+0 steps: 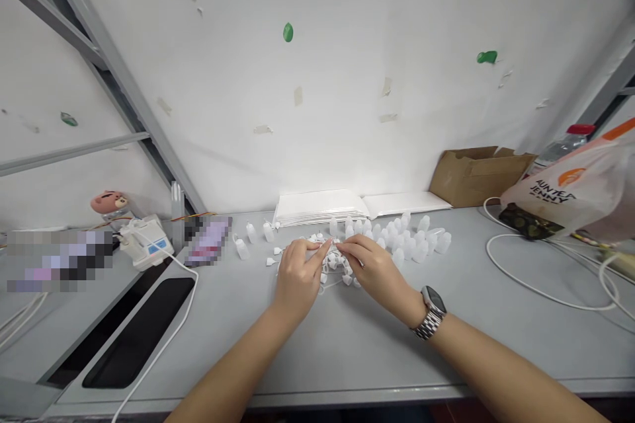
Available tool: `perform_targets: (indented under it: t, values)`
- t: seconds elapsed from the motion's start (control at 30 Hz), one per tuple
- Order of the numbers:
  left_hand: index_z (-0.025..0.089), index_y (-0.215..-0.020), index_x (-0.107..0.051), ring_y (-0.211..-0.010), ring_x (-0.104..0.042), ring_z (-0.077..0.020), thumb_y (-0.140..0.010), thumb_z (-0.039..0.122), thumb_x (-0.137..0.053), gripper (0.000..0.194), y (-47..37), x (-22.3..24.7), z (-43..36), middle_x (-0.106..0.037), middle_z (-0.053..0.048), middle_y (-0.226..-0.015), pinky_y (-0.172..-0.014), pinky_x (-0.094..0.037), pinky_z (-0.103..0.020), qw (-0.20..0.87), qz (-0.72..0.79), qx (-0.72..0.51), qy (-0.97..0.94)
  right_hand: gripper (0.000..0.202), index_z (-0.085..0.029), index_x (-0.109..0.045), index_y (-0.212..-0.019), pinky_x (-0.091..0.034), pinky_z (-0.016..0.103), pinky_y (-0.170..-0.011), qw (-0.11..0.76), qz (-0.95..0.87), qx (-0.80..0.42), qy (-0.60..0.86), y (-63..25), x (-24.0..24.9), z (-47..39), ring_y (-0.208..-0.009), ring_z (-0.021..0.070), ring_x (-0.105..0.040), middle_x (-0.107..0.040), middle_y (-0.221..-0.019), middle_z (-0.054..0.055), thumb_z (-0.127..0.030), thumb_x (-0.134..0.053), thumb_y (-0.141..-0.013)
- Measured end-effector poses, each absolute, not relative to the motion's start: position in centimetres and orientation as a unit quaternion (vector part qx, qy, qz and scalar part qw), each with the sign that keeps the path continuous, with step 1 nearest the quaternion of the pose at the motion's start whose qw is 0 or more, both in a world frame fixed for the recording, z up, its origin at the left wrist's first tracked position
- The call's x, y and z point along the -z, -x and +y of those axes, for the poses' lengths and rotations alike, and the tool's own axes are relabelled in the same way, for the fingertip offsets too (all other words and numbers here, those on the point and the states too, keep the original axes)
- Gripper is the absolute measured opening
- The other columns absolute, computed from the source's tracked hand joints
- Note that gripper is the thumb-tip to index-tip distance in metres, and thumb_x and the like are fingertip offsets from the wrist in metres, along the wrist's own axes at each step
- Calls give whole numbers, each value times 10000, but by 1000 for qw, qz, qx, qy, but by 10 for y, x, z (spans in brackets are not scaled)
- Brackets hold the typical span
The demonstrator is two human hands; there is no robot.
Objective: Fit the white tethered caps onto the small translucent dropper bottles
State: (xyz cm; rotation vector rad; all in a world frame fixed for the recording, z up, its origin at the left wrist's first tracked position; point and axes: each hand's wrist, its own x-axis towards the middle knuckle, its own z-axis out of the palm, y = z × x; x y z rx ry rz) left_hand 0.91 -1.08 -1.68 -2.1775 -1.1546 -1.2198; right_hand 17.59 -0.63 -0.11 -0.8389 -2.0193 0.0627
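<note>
My left hand (300, 272) and my right hand (376, 269) meet over the middle of the table, their fingertips pinched close together. Something small and white shows between them, too small to make out. Below and around the fingers lies a pile of small white caps (332, 266) with thin white cords, partly covered by the hands. Behind my right hand many translucent white teardrop-shaped pieces (409, 248) stand in a cluster. Several similar pieces with cap and loop, among them one small white bottle-shaped piece (241, 249), stand left of my left hand.
White flat sheets (322, 206) are stacked against the wall. At the back right are a cardboard box (481, 175) and a plastic bag (570, 192), with a looping white cable (516, 285). A black pad (141, 330), a phone (208, 241) and a power strip (143, 242) lie left.
</note>
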Motion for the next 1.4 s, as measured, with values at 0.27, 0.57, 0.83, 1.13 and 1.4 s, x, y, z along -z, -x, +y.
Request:
perform_targets:
  t: [0.27,0.57,0.83,1.13,1.4]
  values:
    - [243,-1140,-566,-794,-517,-148,-823,136,-486,344,-11,18,-11,-511,-36,-816,-696,-452,-292,82,-442,456,768,174,-203,-643,-893,-477,333,-702,533,-755,-133,357,-176,-9,-8,-819,181,-545,-558,-869,74,-174,-476,-855]
    - [255,-1045,-633,-728,-533,-120,-774,243,-580,276,-20,7,-18,-524,-1,-764,-704,-454,-255,-157,-459,484,728,116,-204,-679,-800,-427,306,-670,580,-526,-510,356,-176,-12,-1,-758,163,-563,-659,-809,40,-283,-614,-744]
    - [275,-1161,-526,-930,-567,-156,-776,340,-560,392,-21,2,-22,-593,-23,-937,-834,-457,-299,-251,-515,501,648,197,-213,-716,-856,-400,324,-767,559,-463,-585,362,-177,-13,1,-791,161,-547,-661,-807,33,-286,-661,-682]
    - [260,-1167,-497,-946,-582,-182,-779,349,-551,402,-23,2,-25,-613,-39,-945,-784,-482,-312,-228,-522,507,647,229,-283,-706,-918,-393,380,-858,526,-541,-529,388,-176,-14,-5,-914,196,-542,-668,-938,24,-342,-621,-713]
    - [263,-1175,-482,-937,-584,-168,-794,315,-540,389,-20,8,-22,-615,-32,-951,-830,-466,-332,-191,-513,511,662,175,-215,-720,-784,-396,327,-791,558,-465,-583,364,-176,-10,0,-772,160,-551,-661,-762,20,-309,-697,-638]
